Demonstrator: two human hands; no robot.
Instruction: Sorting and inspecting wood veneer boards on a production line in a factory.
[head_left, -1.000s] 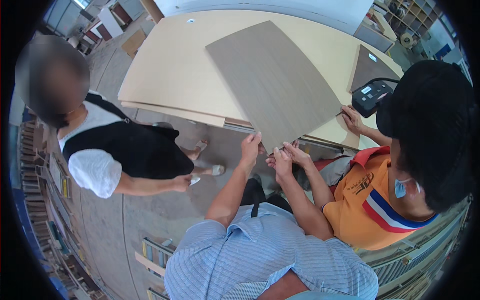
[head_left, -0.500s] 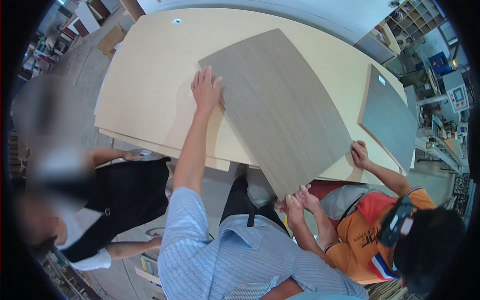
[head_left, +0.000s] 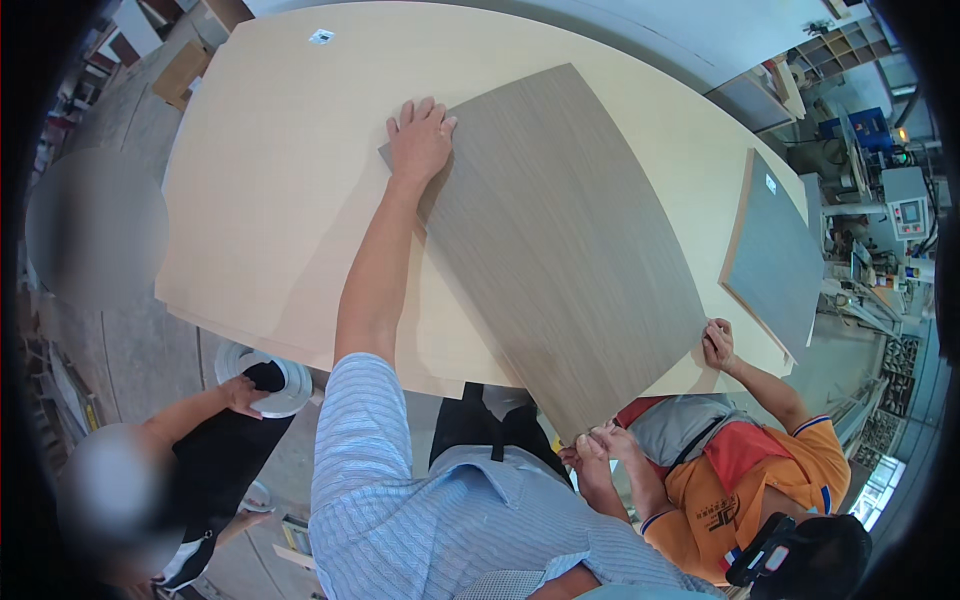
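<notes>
A grey-brown wood-grain panel (head_left: pixel 570 230) lies at a slant across a large pale board, its near end jutting past the board's front edge. My left hand (head_left: pixel 420 145) rests on the panel near its far left corner, fingers spread. At the near corner my right hand (head_left: pixel 590 452) is closed on the panel's edge; my fingertips are partly hidden. Beside it is a hand (head_left: pixel 622 443) of the person in the orange shirt. That person's other hand (head_left: pixel 717 344) holds the panel's right corner.
Beneath the panel is the large pale board (head_left: pixel 270 170). A dark grey panel (head_left: pixel 775 255) lies at its right end. On the left, a person in black has a hand (head_left: pixel 240 396) at a white round container (head_left: pixel 290 385). A control screen (head_left: pixel 910 215) stands far right.
My left hand has gone from the panel's left edge onto its top near the corner. The person on the left has moved down and back, a hand now at the white container.
</notes>
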